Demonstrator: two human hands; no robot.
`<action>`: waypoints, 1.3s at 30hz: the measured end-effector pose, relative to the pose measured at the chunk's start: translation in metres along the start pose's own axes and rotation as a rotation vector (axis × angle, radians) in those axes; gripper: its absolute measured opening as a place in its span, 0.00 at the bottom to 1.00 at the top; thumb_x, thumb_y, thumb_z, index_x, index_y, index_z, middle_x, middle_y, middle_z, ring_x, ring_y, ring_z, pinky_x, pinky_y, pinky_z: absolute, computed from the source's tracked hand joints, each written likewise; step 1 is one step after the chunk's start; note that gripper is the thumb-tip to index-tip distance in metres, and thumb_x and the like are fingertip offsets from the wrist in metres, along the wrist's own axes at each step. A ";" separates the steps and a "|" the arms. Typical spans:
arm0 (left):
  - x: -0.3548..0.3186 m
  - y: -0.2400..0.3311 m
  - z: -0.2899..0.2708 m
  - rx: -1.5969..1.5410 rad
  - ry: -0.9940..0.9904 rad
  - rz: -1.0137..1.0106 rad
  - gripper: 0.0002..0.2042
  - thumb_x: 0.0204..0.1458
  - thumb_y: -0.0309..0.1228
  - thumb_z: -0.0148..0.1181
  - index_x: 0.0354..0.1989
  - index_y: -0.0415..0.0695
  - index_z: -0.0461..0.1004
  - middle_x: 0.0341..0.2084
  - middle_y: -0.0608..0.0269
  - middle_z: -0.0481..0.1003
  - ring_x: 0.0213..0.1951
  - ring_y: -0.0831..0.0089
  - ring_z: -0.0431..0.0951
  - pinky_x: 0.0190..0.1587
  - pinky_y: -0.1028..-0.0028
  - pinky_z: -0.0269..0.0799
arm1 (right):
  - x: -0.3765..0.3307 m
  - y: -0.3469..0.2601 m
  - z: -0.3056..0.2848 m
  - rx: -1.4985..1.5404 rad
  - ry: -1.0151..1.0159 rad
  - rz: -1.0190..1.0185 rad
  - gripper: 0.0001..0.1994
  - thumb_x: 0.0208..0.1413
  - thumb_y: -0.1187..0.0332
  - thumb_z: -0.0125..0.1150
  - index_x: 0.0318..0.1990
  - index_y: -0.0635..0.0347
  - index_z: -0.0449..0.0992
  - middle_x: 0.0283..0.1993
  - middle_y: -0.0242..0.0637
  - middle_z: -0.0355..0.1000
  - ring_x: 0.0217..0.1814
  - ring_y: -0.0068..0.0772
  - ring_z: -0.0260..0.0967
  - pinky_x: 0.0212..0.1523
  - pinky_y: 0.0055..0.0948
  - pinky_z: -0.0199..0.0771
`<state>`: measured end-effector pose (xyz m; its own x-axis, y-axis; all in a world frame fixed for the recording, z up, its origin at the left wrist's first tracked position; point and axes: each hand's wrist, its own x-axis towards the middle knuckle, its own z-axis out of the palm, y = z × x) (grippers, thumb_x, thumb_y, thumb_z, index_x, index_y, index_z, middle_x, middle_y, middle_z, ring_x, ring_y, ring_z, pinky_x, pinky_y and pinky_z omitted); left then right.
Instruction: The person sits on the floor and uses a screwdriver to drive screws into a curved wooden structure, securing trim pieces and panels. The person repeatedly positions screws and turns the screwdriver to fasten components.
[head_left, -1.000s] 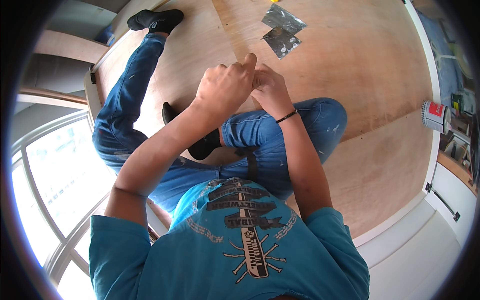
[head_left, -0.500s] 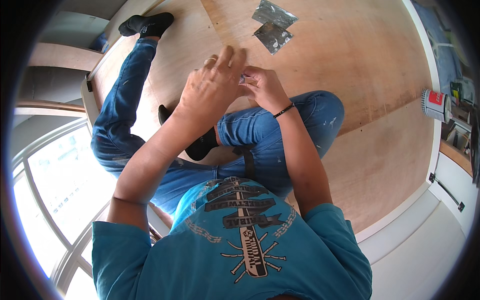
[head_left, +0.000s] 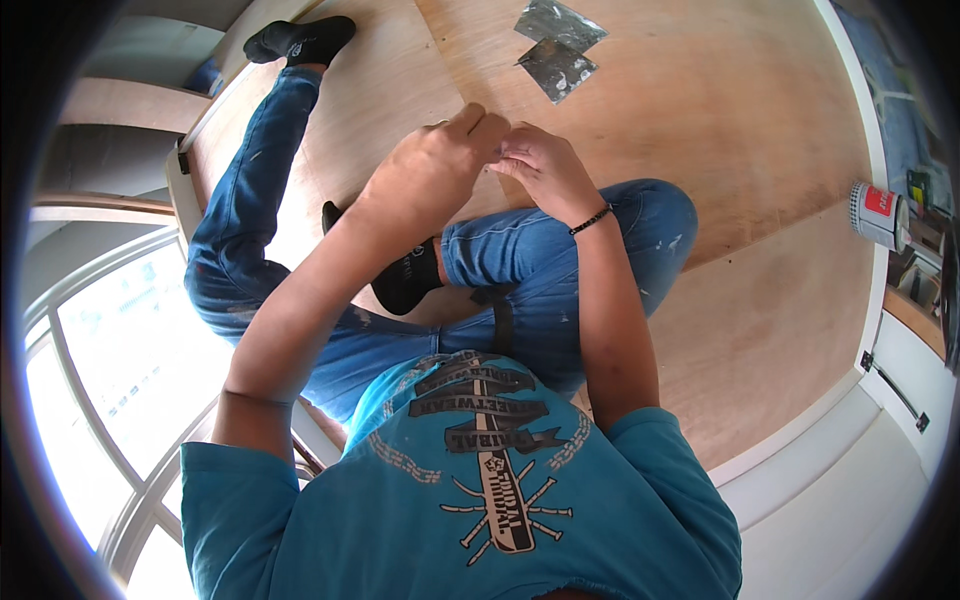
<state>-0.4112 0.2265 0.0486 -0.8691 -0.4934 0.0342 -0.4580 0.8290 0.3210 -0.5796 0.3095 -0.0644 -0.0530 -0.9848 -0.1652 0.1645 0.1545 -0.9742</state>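
Note:
My left hand (head_left: 440,158) and my right hand (head_left: 545,170) meet above the wooden boards, in front of my bent leg. The left fingers are curled closed, their tips hidden behind the knuckles. The thumb and fingers of my right hand are pinched together against the left fingertips. A small pale, bluish bit shows between the two hands, too covered to name. Beyond them, two overlapping thin grey metal sheets (head_left: 558,68) with white smears lie on the plywood surface (head_left: 740,110).
A tin can (head_left: 879,215) with a red and white label stands at the right edge, near assorted items beyond the white rim. A bright window (head_left: 130,340) is at the lower left, with shelves (head_left: 120,105) above it. My jeans-clad legs (head_left: 245,180) rest on the plywood.
My left fingers have gone from stretched out to curled. My right hand has turned slightly and shifted a little right. The bit between them is now more hidden.

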 end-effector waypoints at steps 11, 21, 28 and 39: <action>0.004 0.013 -0.008 -0.029 0.108 0.143 0.19 0.58 0.39 0.66 0.45 0.35 0.72 0.32 0.57 0.77 0.33 0.58 0.87 0.33 0.65 0.83 | 0.000 -0.014 0.004 -0.241 0.011 -0.047 0.15 0.52 0.78 0.72 0.48 0.64 0.80 0.42 0.41 0.79 0.45 0.37 0.81 0.52 0.29 0.81; 0.005 0.016 -0.016 0.010 0.046 -0.031 0.16 0.58 0.39 0.66 0.46 0.40 0.75 0.34 0.54 0.78 0.35 0.57 0.85 0.33 0.63 0.82 | -0.001 -0.025 -0.001 -0.360 -0.012 0.001 0.17 0.52 0.76 0.73 0.50 0.62 0.80 0.44 0.38 0.79 0.50 0.36 0.81 0.51 0.32 0.81; 0.019 0.022 -0.022 0.222 -0.321 -0.267 0.13 0.53 0.25 0.65 0.47 0.37 0.74 0.44 0.50 0.75 0.42 0.56 0.85 0.42 0.65 0.84 | 0.005 -0.016 0.005 -0.403 0.039 -0.165 0.18 0.54 0.74 0.72 0.53 0.60 0.81 0.45 0.40 0.81 0.50 0.38 0.81 0.52 0.33 0.79; 0.007 -0.008 0.000 0.028 0.089 -0.375 0.21 0.59 0.51 0.65 0.33 0.41 0.78 0.18 0.52 0.78 0.25 0.51 0.83 0.30 0.60 0.79 | 0.010 0.019 0.002 -0.929 0.066 0.119 0.14 0.54 0.70 0.72 0.46 0.64 0.81 0.43 0.45 0.81 0.48 0.52 0.81 0.52 0.40 0.81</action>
<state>-0.4132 0.2167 0.0461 -0.6211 -0.7837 0.0017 -0.7472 0.5928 0.3005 -0.5749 0.3026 -0.0837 -0.1467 -0.9563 -0.2528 -0.6785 0.2832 -0.6778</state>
